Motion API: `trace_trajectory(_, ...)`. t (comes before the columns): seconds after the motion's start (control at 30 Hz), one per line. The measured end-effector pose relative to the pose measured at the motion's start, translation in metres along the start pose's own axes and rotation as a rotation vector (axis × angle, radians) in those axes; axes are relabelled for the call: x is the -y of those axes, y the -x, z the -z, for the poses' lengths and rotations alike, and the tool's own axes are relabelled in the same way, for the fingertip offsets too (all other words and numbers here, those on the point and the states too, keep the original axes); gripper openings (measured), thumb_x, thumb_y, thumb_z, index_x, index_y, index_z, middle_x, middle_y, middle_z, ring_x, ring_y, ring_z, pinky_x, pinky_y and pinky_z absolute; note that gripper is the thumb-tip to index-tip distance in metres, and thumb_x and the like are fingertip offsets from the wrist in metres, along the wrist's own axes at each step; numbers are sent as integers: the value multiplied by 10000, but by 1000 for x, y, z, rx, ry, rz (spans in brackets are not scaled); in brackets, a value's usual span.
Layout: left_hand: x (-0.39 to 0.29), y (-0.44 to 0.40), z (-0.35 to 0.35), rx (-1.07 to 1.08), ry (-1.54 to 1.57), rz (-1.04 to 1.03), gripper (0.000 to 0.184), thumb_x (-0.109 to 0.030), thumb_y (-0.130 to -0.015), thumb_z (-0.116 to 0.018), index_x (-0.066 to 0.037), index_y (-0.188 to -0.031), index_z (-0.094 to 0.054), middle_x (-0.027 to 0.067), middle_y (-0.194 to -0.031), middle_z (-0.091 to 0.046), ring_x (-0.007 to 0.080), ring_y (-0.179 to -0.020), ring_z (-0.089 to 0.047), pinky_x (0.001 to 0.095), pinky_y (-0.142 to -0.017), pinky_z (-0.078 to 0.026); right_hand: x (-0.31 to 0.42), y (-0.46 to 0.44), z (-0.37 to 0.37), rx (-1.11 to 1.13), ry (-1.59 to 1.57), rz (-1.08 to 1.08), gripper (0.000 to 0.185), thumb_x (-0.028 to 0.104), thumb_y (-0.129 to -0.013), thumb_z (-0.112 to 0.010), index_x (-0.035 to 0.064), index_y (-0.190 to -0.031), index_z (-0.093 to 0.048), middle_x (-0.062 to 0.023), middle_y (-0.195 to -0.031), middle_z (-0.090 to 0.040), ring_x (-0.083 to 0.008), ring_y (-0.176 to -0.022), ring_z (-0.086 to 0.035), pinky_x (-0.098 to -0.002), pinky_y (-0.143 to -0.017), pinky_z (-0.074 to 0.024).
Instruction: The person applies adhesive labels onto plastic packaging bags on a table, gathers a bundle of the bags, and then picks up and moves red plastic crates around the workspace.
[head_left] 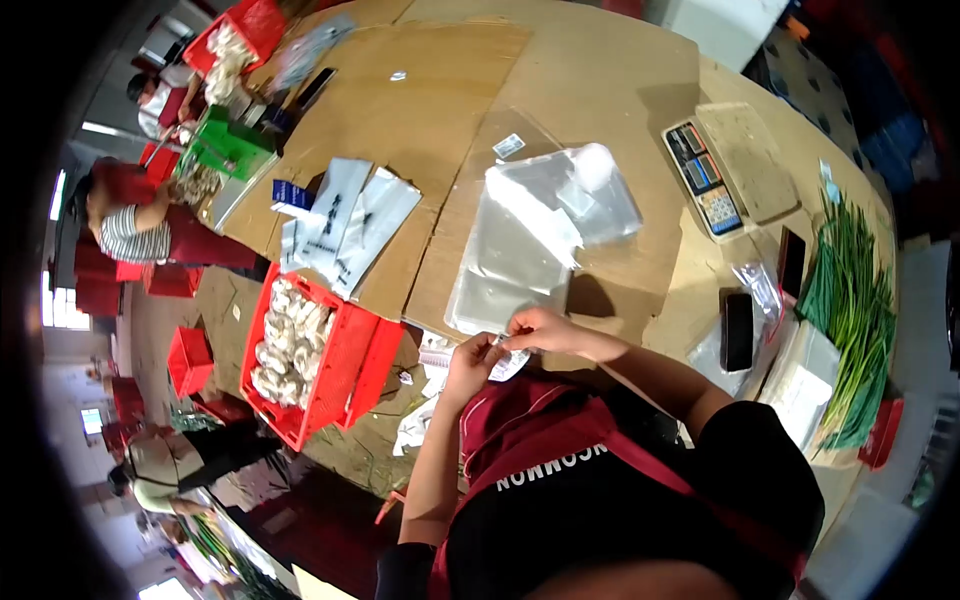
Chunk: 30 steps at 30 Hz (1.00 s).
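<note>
My left hand (472, 368) and my right hand (540, 331) meet in front of my apron, close to the table's near edge. Fingers of both are pinched together on a small white printed label (501, 340), mostly covered by the fingertips. Just below them is a rounded white piece, seemingly a label roll (511, 366), partly hidden. Ahead on the table lies a stack of clear plastic bags (510, 265), with a white round item (593, 166) on more clear film. Another small printed label (508, 145) rests beyond the stack.
A digital scale (703, 180) and a phone (737, 330) are to the right, beside green stalks (850, 310). Left are printed grey bags (350, 220) and a red crate (335, 365) of pale mushrooms (290, 345). Co-workers (150, 225) stand further left.
</note>
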<state>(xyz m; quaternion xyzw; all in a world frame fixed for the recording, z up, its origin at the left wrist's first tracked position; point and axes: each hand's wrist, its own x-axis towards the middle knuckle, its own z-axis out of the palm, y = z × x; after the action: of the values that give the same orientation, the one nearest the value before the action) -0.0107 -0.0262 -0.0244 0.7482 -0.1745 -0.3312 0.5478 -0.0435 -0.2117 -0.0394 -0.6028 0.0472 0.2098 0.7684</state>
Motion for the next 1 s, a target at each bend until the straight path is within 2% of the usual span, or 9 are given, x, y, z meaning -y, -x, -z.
trace_trajectory(0.13,3,4,5,-252,-208,49,240,-170,-793,-611,31,-694,-525,13,-531,-439,72,-512,-354,243,-455,-330,-22,-29,6,-1,236,141,140,156,-702,-678,44,-694,-594,-10,-606,-572,-84,-540,-490,-222,-480,-368)
trace_trajectory(0.27,-3,7,25,-222,-317,116,273,-214,-775,-622,32,-679,-552,75,-527,-530,84,-473,-431,263,-436,-353,-4,-58,30,-331,1361,168,343,339,-689,-674,95,-912,-584,-44,-801,-597,-166,-693,-555,-302,-676,-443)
trace_trajectory(0.43,20,21,29,-255,-373,126,264,-240,-765,-623,14,-732,-558,108,-547,-513,123,-500,-434,299,-497,-391,4,-45,53,-609,1505,419,380,345,-697,-655,95,-964,-550,-71,-862,-556,-203,-749,-543,-351,-778,-392)
trace_trajectory(0.5,28,28,30,-264,-287,134,267,-231,-782,-612,23,-719,-554,67,-545,-520,86,-512,-418,266,-484,-375,14,-22,71,-650,1193,610,319,273,-675,-681,89,-905,-560,-61,-811,-559,-210,-736,-543,-346,-742,-384)
trace_trajectory(0.53,31,30,29,-268,-230,138,264,-221,-791,-606,25,-711,-553,45,-548,-522,72,-514,-408,252,-478,-366,15,-10,82,-981,1025,760,255,234,-676,-678,84,-854,-574,-42,-768,-569,-210,-714,-540,-336,-701,-385)
trace_trajectory(0.63,41,30,27,-264,-80,128,251,-197,-804,-597,26,-696,-549,9,-563,-516,50,-520,-390,227,-471,-342,-36,20,155,-1360,428,345,278,232,-689,-696,40,-831,-554,-60,-752,-567,-178,-664,-546,-292,-561,-416)
trace_trajectory(0.77,24,17,20,-248,-56,98,244,-186,-806,-598,22,-691,-543,-2,-562,-498,44,-527,-385,221,-472,-334,-52,42,176,-1439,390,172,314,233,-696,-703,22,-852,-531,-48,-724,-548,-129,-611,-518,-252,-518,-405)
trace_trajectory(0.83,10,9,20,-185,-127,119,252,-195,-807,-599,25,-698,-543,1,-559,-497,40,-540,-394,219,-477,-338,-49,35,181,-1133,-146,114,343,224,-683,-716,13,-866,-516,-40,-737,-554,-109,-605,-507,-239,-538,-414)
trace_trajectory(1.0,7,14,18,-209,-138,80,277,-179,-798,-609,26,-647,-502,-12,-547,-468,39,-529,-367,217,-466,-318,-16,31,166,-986,-321,177,351,153,-692,-705,8,-960,-532,-49,-791,-581,-106,-678,-549,-217,-596,-446)
